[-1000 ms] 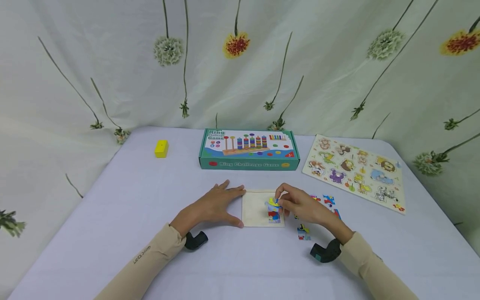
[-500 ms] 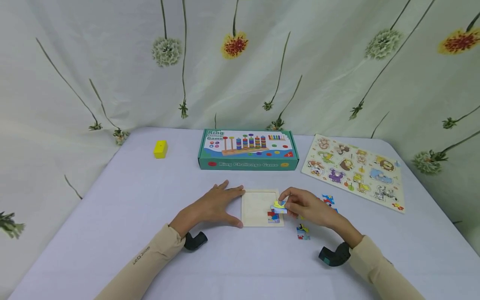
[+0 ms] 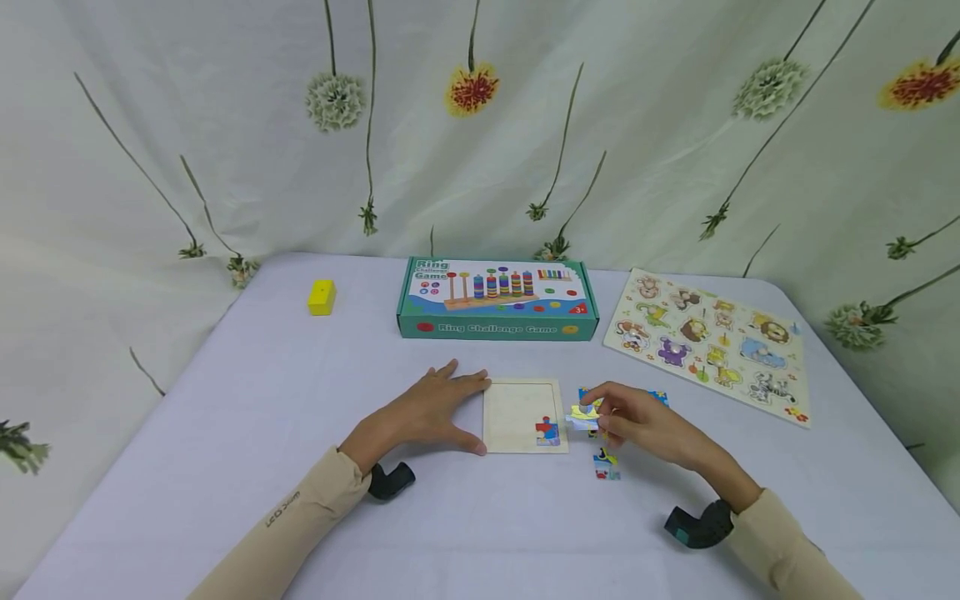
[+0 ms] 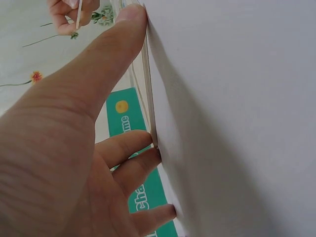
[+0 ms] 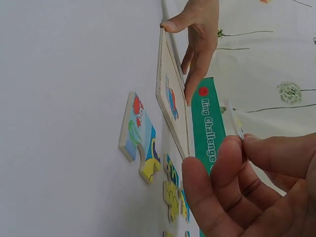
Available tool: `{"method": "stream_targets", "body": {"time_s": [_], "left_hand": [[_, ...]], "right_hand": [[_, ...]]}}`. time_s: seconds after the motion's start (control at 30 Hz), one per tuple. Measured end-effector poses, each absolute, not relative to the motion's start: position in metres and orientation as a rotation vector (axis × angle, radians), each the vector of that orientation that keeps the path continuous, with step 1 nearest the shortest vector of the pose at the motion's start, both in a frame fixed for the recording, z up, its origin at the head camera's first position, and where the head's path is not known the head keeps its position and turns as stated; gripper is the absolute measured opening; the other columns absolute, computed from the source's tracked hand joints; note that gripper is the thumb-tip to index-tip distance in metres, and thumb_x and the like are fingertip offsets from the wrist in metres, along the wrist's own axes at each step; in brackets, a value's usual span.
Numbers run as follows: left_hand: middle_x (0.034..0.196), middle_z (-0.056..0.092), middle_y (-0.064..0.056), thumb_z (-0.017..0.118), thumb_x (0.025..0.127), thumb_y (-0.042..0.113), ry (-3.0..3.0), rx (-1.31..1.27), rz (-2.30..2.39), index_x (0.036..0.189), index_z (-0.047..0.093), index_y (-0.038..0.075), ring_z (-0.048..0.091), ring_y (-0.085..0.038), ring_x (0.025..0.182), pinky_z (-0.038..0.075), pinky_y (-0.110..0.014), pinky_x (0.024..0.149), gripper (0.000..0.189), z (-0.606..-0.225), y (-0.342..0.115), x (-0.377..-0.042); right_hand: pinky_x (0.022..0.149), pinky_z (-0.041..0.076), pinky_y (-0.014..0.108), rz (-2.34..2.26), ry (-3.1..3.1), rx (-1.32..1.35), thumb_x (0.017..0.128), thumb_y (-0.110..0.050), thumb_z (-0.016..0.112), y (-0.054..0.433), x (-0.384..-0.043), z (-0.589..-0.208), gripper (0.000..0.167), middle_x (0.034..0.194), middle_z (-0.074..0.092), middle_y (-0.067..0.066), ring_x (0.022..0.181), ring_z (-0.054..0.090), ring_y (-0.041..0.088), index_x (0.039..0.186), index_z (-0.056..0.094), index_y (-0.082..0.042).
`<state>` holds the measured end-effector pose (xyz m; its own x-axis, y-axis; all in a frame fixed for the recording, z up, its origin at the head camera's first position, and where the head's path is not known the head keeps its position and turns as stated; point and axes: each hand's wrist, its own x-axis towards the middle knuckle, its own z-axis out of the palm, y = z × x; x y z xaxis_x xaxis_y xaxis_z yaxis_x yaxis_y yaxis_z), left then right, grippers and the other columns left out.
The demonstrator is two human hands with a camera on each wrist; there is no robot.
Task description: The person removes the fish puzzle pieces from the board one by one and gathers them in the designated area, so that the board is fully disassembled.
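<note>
My left hand [image 3: 429, 412] rests on the table with its fingers spread, thumb and fingertips touching the left edge of a square wooden puzzle tray [image 3: 513, 408]. One jigsaw piece [image 3: 547, 433], red and blue, lies in the tray's lower right corner. Just right of the tray, my right hand [image 3: 648, 425] pinches a yellow and light-blue puzzle piece [image 3: 582, 418] between thumb and fingers. In the right wrist view this piece [image 5: 233, 118] is seen nearly edge-on, raised above the table. A loose piece [image 3: 606, 467] with a red crab lies below that hand; other pieces are partly hidden beneath it.
Behind the tray stands a green Ring Challenge Game box [image 3: 498, 300]. An animal peg puzzle board [image 3: 708, 343] lies at the back right, a yellow block [image 3: 322, 297] at the back left. More loose puzzle pieces [image 5: 171, 197] lie on the white cloth beside the tray.
My right hand has lifted the yellow and light-blue piece from over the tray and moved it right, off the tray's edge. The left hand has stayed still.
</note>
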<state>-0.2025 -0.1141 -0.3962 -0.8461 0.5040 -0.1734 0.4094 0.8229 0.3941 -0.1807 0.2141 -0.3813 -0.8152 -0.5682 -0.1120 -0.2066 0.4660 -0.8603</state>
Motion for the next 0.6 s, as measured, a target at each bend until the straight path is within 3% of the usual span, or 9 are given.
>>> {"method": "stream_targets", "body": {"time_s": [0.23, 0.6], "left_hand": [[0.154, 0.034, 0.005, 0.08, 0.067, 0.057, 2.739, 0.702, 0.496, 0.146, 0.042, 0.02, 0.011, -0.033, 0.147, 0.01, -0.055, 0.117, 0.095, -0.396, -0.115, -0.202], [0.154, 0.034, 0.006, 0.08, 0.067, 0.057, 2.734, 0.7, 0.503, 0.146, 0.043, 0.02, 0.01, -0.032, 0.147, 0.01, -0.054, 0.117, 0.095, -0.396, -0.114, -0.202]], "right_hand": [[0.07, 0.055, 0.03, -1.271, 2.348, -0.589, 0.097, -0.011, 0.054, 0.227, -0.174, -0.384, 0.026, 0.091, 0.055, 0.012, 0.078, 0.061, 0.024, 0.123, 0.054, -0.005], [0.068, 0.054, 0.028, -1.329, 2.333, -0.544, 0.093, -0.007, 0.059, 0.251, -0.161, -0.386, 0.027, 0.089, 0.062, 0.016, 0.073, 0.061, 0.022, 0.117, 0.049, 0.001]]}}
